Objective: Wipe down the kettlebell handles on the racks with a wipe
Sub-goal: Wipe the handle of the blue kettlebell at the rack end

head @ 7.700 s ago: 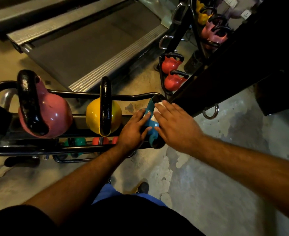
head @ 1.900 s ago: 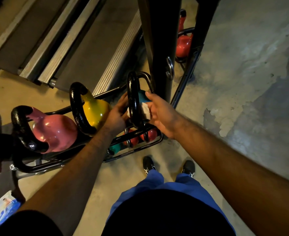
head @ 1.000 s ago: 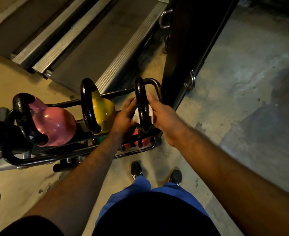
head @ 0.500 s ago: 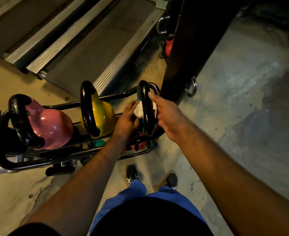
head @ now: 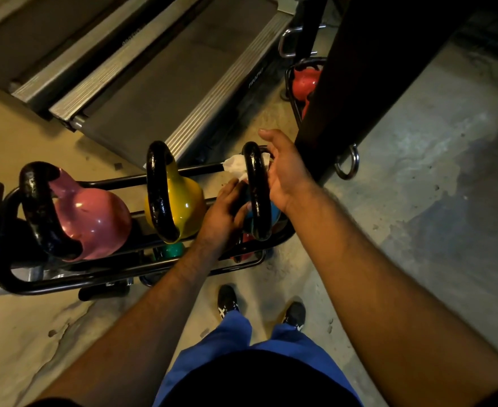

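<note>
- Head view, the only one: a crumpled white wipe is draped over the top of the thick glossy black handle of the small blue kettlebell, which sits at the right end of the black tubular steel rack.
- The left hand rests on that bell's left side, fingertips reaching up toward the wipe. I can't tell whether it's actually pinching the wipe or just touching it.
- The right hand is open, fingers relaxed and spread just beside the handle, gripping nothing.
- What could go wrong, my guess: the wipe is bunched and only loosely hung there, so it could slip off onto the patchy worn concrete floor and pick up grit before it gets to the next handle.
- Also, that bell sits right at the rack's end, so a hard shove while scrubbing might rock it.
- Materials: the handles look like lumpy enamelled cast iron, shiny and a bit chipped. The bodies are smooth glossy coating: a pink kettlebell on the left and a yellow kettlebell in the middle.
- More small bells sit on a lower tier, mostly hidden.
- A ribbed grey treadmill deck lies behind the rack.
</note>
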